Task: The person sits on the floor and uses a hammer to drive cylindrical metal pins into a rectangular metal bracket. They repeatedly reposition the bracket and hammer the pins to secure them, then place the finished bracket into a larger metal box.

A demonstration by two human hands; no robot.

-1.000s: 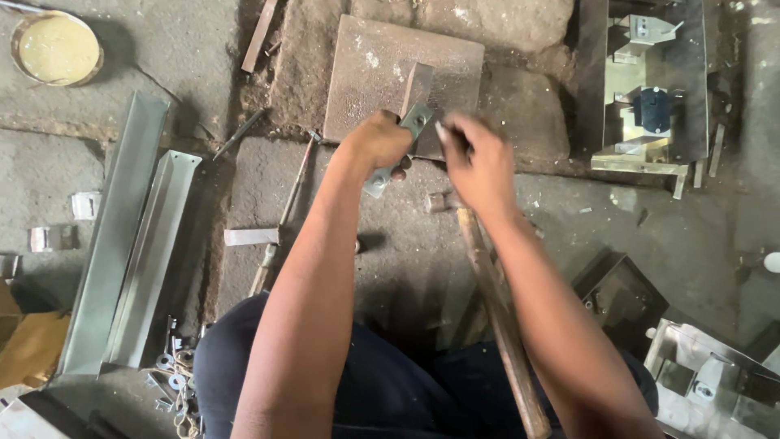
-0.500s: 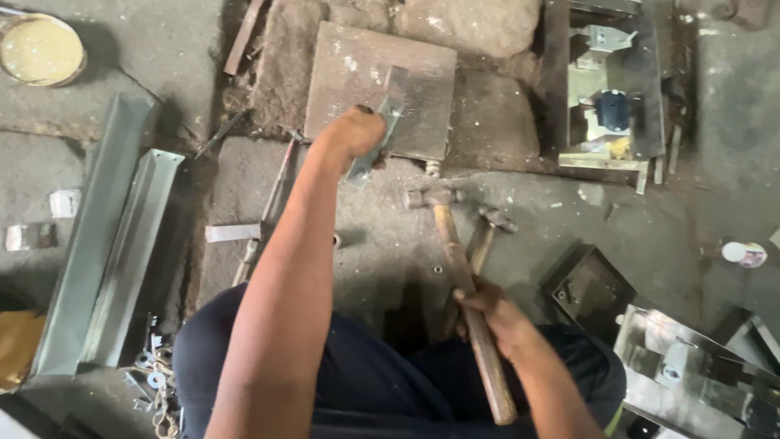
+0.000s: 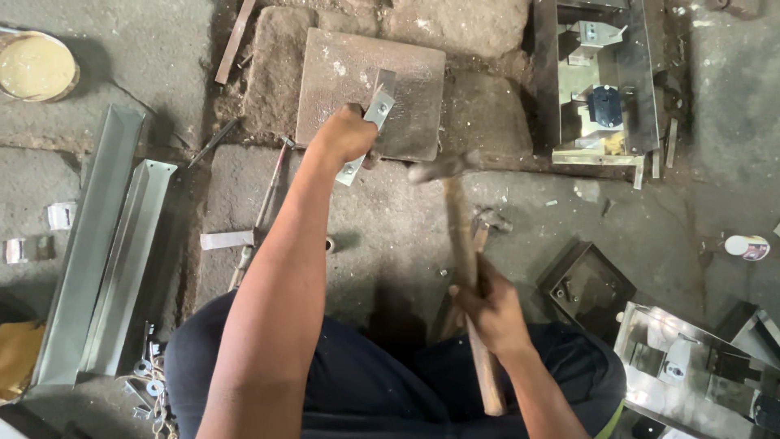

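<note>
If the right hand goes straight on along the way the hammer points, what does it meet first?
Probably the metal strip that the left hand holds on the flat steel plate. The right hand aims the hammer up that way; its head looks blurred, and height is unclear.

Count, floor level. Hammers: two, one wooden-handled hammer (image 3: pixel 465 244) raised, a second hammer (image 3: pixel 485 223) lying beneath it. Flat steel plate (image 3: pixel 370 93): one, far centre. Perforated metal strip (image 3: pixel 370 122): one. Long metal channels (image 3: pixel 106 252): two, left. Round tin (image 3: pixel 36 67): one, far left. Hands: two.
</note>
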